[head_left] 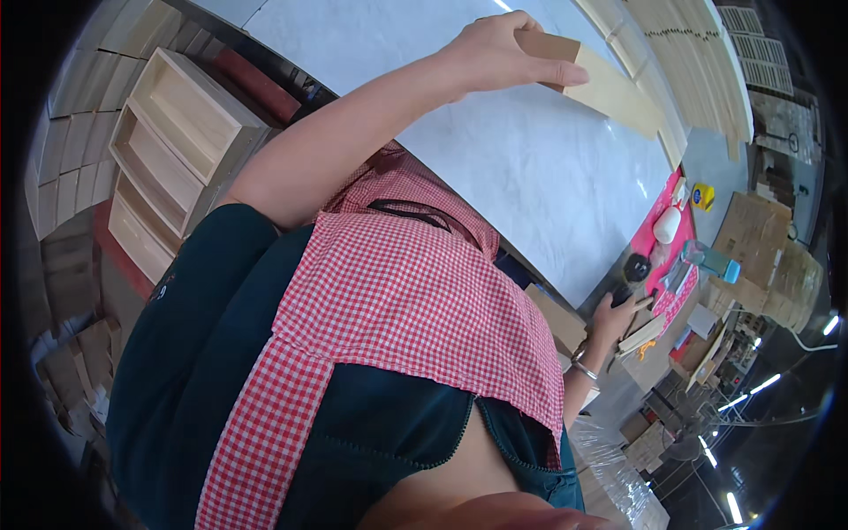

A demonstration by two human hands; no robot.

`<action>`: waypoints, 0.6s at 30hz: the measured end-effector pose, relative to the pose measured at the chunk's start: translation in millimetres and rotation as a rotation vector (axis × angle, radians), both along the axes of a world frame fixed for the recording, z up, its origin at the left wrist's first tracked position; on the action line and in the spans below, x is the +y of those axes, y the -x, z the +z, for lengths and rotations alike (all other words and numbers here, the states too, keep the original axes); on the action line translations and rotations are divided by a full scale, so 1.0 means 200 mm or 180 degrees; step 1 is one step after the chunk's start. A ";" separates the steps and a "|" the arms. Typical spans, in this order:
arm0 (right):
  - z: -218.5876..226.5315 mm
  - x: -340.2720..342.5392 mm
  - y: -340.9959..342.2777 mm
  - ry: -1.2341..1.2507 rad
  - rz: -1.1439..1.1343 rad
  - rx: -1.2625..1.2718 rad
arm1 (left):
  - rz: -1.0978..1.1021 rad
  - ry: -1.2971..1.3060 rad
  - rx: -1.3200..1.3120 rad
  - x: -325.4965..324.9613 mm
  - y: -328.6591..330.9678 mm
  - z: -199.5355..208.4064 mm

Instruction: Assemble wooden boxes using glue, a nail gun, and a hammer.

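In the head view, the left hand [490,57] has its thumb set apart from its fingers and grips one end of a long, pale tan, straight-edged wooden piece [618,93] between them. The thumb lies across the brown end of this piece, while the other fingers bend over its opposite edge. From that grip the piece runs out to the right, away from the fingertips. Under the left fingers spreads a white-grey marbled tabletop [495,177], and beyond the thumb tip, past the held piece, lies a stack of pale wooden strips [698,62].

The right hand [611,316] is small near the table's right end, its fingers partly bent; I cannot tell whether they are closed on anything. A round black object [636,267] sits just above these fingers. Farther up from them are a white plastic bottle [667,225] and a small yellow rounded object [702,197]; up and to their right lies a clear bottle with a teal end [709,261]. A pink dotted cloth [664,311] spreads just beside the right fingertips, and a silver bracelet [584,369] circles the wrist below
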State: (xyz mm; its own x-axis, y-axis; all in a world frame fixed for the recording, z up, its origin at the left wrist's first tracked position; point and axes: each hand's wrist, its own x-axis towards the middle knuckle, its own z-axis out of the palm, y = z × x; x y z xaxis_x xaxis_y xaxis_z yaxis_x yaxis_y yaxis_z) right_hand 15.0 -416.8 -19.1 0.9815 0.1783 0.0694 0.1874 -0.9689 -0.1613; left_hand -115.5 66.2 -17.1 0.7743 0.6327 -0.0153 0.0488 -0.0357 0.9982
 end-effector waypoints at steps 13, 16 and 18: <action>0.04 -0.11 -0.31 0.0200 -0.0159 -0.0333 | -0.0697 0.2485 0.1254 0.41 0.11 -0.02; 0.05 0.11 -0.51 -0.0268 0.0246 -0.0502 | -0.0828 0.2963 0.1422 0.48 0.18 -0.09; -0.04 0.16 -0.77 -0.0375 0.0669 -0.0749 | -0.0822 0.3138 0.1500 0.52 0.24 -0.11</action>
State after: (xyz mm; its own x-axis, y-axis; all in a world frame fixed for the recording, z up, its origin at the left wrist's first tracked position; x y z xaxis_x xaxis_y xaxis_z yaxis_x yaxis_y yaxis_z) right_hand 169.4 -383.8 -27.4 0.8787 0.3523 0.3220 0.4265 -0.8824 -0.1984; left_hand -163.7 169.3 -39.0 0.6652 0.0040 -0.7466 0.5343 0.6960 0.4797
